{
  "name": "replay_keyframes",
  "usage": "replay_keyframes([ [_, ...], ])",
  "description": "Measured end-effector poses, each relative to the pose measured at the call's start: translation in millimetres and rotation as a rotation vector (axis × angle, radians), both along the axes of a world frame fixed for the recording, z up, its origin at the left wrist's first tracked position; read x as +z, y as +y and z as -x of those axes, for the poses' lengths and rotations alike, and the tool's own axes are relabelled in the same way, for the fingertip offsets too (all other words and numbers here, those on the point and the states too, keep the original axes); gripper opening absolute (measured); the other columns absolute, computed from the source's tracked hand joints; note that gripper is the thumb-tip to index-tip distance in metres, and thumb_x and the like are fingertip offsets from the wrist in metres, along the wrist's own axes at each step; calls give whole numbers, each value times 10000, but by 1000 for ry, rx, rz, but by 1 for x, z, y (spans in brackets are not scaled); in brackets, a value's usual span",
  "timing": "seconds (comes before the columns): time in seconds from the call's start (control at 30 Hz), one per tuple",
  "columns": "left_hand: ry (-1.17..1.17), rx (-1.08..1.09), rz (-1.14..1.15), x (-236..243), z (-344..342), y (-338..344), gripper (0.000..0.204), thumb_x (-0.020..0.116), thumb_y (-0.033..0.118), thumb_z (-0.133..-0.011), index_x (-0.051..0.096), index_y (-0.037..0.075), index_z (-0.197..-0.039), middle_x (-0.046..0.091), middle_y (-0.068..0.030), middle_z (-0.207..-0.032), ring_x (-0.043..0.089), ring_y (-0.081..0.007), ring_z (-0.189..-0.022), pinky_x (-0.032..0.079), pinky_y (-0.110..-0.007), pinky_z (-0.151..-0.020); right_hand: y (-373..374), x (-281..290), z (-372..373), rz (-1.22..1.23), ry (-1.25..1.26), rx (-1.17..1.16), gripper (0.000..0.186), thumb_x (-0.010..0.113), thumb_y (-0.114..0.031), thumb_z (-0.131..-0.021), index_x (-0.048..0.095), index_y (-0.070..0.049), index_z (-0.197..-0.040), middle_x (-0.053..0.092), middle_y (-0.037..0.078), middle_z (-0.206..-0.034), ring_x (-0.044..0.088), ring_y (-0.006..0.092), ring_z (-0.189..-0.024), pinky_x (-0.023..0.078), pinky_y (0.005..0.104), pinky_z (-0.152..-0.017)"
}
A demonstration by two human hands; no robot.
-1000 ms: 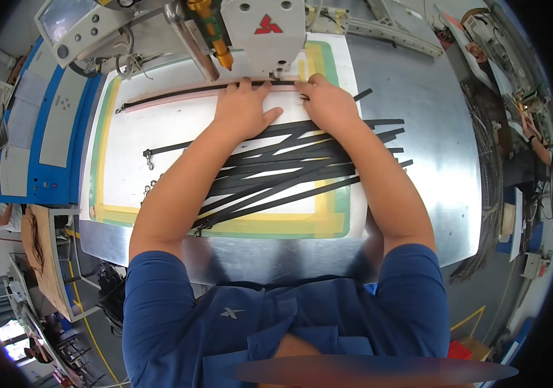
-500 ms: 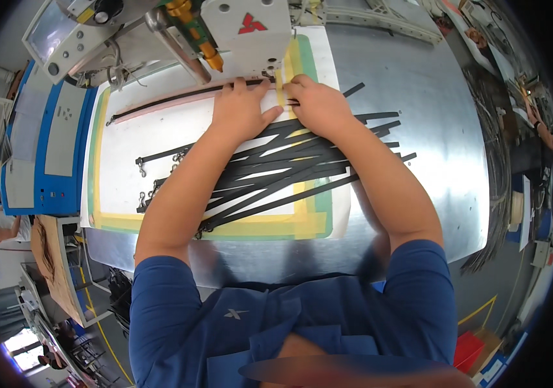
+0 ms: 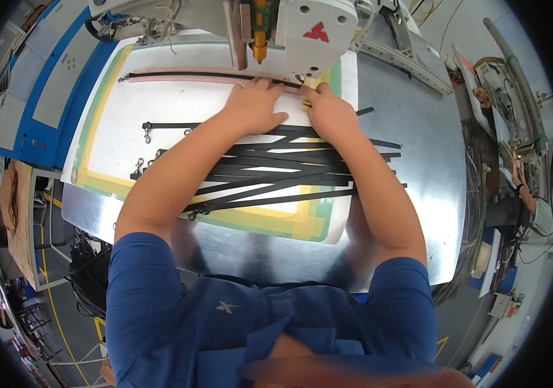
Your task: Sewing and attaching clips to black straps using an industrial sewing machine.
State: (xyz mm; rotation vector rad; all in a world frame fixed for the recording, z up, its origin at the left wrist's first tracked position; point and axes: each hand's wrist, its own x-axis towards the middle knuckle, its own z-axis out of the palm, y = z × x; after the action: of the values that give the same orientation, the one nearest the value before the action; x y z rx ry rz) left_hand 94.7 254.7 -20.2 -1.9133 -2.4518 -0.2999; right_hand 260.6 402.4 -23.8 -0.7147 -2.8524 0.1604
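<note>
A long black strap (image 3: 192, 77) with a small metal clip at its left end lies along a pinkish strip (image 3: 153, 79) at the far side of a white board (image 3: 111, 123). My left hand (image 3: 255, 108) rests over the strap's right half, fingers spread on it and thumb apart. Beside it, my right hand (image 3: 332, 118) has its fingers bent in on the strap's right end, by a yellow tape band; its fingertips are partly hidden. Nearer to me, several loose black straps (image 3: 270, 173) lie crossed in a pile, metal snap hooks (image 3: 147, 132) at their left ends, under my forearms.
A white machine head (image 3: 318, 40) and a brass-coloured nozzle (image 3: 260, 48) hang just beyond my hands. Yellow and green tape (image 3: 105, 184) borders the board on a shiny metal table (image 3: 419, 161). A blue cabinet (image 3: 50, 97) stands left; dark strands hang at the table's right edge.
My view has shifted, so the machine head and nozzle appear farther right. Both hands stay at the strap by the yellow tape, with little change in their grip.
</note>
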Motion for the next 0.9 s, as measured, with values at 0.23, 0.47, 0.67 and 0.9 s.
replay_keyframes([
  [0.23,32,65,13,1,103,-71,601,677,440,-978,593,97,-1464,603,-178,-1448,584,-366,-1340,492,-503,-1083,-5,11,4,-26,-117,-108,418,515,-90,-983,646,-139,-1376,640,168,-1238,727,386,-1014,612,477,-864],
  [0.47,66,-1,-103,-22,193,-128,564,648,433,-992,615,127,-1464,602,-139,-1447,536,-340,-1371,383,-507,-1161,-7,20,17,90,-139,-197,397,573,-96,-948,638,-107,-1340,637,196,-1242,702,408,-1086,584,500,-920],
  [0.67,80,-1,-125,-26,194,-129,584,614,394,-1002,565,102,-1506,557,-140,-1491,471,-343,-1425,327,-508,-1190,4,5,23,202,119,-138,343,616,-50,-924,629,-5,-1263,647,249,-1198,664,443,-1130,538,498,-987],
  [0.9,107,-4,-153,-28,194,-127,577,614,425,-999,590,120,-1487,582,-122,-1458,499,-328,-1395,346,-498,-1172,-5,-1,35,196,164,-90,368,740,-117,-914,676,23,-1248,672,261,-1211,662,440,-1131,533,466,-991],
])
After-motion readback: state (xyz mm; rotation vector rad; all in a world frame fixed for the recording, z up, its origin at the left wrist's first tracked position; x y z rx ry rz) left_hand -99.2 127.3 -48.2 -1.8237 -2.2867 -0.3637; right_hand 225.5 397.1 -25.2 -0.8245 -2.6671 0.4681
